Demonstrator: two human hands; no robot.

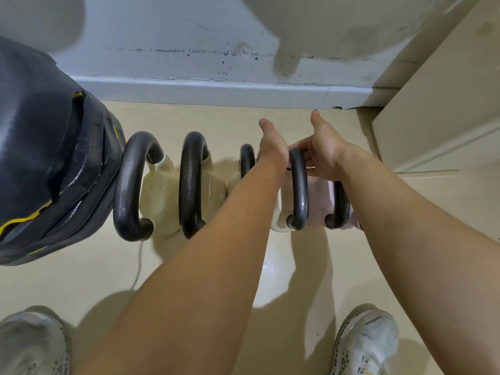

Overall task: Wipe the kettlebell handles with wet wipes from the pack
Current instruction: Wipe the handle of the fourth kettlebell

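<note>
Kettlebell handle (299, 185) between hands | left hand (273, 147): grip unclear | right hand (326, 155): straight fingers touching

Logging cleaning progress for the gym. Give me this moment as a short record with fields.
kettlebells: five in a row by the wall
left hand: left of the fourth handle, thumb up, fingers hidden
right hand: right of that handle, fingers straight, reaching it
wipe: none visible
pack: not in view
</note>
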